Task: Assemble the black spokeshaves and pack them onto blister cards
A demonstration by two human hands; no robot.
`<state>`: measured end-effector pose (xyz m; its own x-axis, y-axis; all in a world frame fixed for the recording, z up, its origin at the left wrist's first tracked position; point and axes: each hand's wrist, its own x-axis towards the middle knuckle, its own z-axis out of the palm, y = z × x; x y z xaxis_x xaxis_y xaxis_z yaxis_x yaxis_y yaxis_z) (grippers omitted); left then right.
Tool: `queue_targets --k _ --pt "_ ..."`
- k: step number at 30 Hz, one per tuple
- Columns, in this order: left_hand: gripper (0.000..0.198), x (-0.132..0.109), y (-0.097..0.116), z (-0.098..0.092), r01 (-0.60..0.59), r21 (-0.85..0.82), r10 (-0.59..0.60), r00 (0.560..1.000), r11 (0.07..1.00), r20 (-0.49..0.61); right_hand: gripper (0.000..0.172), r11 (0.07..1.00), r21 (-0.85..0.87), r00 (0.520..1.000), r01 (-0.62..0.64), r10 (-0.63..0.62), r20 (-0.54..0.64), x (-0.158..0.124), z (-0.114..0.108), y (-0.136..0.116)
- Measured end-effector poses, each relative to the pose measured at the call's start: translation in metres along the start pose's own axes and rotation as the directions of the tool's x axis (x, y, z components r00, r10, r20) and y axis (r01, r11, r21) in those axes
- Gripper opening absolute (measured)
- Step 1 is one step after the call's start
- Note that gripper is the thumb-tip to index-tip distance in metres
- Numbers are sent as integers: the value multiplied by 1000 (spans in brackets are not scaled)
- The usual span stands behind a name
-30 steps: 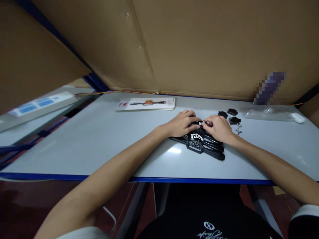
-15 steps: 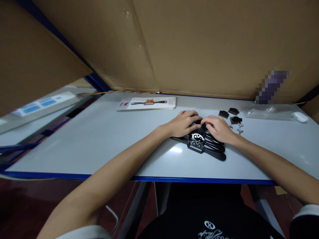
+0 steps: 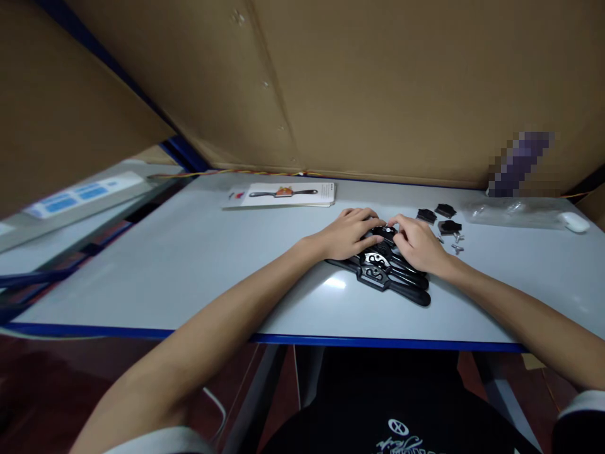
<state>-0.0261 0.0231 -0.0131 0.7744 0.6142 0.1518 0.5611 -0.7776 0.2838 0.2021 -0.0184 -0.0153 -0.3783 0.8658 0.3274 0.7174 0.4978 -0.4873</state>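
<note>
Grey tabletop [image 3: 189,265] carries everything, and the stack of black two-handled tools [image 3: 388,281] near its front edge serves as the marker. Far to the left of the stack and further back lies a printed card [image 3: 283,194] showing one such tool. The left hand [image 3: 347,234] rests on the stack's far left end, fingers curled down and closed on the topmost tool to hold it steady. The right hand [image 3: 418,246] lies over the stack's far right part, its fingertips pinched together on a small black fitting [image 3: 385,231] at the middle of that top tool. Judging by this, the work in hand is seating or tightening a small part on the top tool; it calls for a firm bracing hand and a fine, steady pinch. Just right of the stack and behind it sit loose black pieces [image 3: 437,217] and small metal screws [image 3: 456,243]; further right lie a clear plastic bag [image 3: 510,214] and a white rounded object [image 3: 574,222].
</note>
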Motion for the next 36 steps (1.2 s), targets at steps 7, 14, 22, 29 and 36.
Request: queue_targets --k 7,14,22,29,36 --pt "51 -1 3 -1 18 -35 -18 1000 999 -21 34 995 54 995 89 -91 44 -1 -3 0" --pt "39 0 7 -4 10 -63 -11 1000 998 -12 25 993 53 992 109 -112 55 -2 -3 0" --pt "37 0 6 -4 -6 -68 5 1000 998 -10 19 990 69 993 121 -121 -4 -3 -2 0" --pt "37 1 7 -4 17 -38 -18 999 999 -27 22 1000 6 996 30 -29 -84 -3 0 2" --pt "37 2 8 -4 28 -35 -29 999 999 -23 30 1000 -24 1000 5 -6 -9 -2 -2 1"
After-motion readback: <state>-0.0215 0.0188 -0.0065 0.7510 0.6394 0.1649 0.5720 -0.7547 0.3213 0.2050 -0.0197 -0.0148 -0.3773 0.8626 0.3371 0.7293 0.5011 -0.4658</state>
